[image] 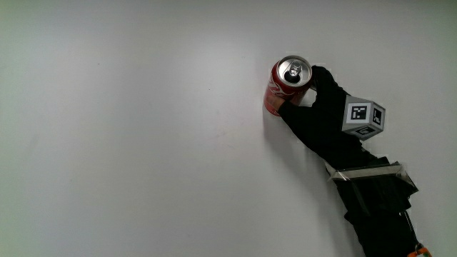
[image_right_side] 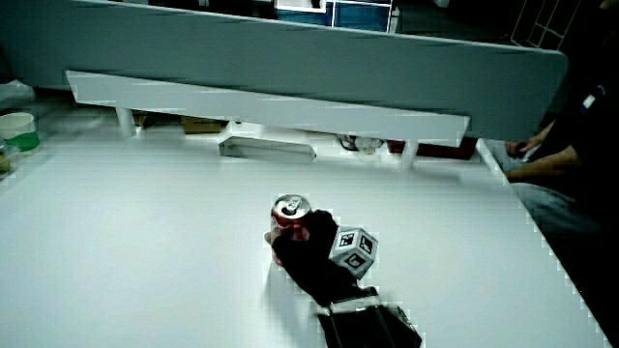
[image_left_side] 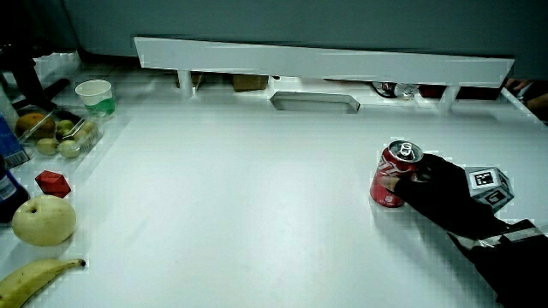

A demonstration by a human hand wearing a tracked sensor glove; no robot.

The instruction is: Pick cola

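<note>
Your hand (image: 325, 118) is wrapped around the cola can (image: 284, 87). The fingers (image: 320, 77) curl round the side of the can, and the thumb presses on the side nearer to you. The hand is closed on the can and holds nothing else.

Look at the can. It is red with some white marks on its side. Its top is shiny silver with a pull tab in the middle. It stands upright on the white table (image: 143, 143), and you cannot tell if it has been lifted off the table at all. In both side views (image_left_side: 392, 175) (image_right_side: 287, 218) you see the same red can with the silver top, and the black glove hugs it from the side nearer to you.

The small patterned cube (image: 364, 116) sits on the back of your hand, just past the knuckles. Your forearm (image: 378, 207) runs from the hand back toward you.

Well away from your hand, at the table's edge, lie a banana (image_left_side: 34, 281), a pale round fruit (image_left_side: 40, 220), a small red block (image_left_side: 52, 183) and a cup (image_left_side: 95, 97).
</note>
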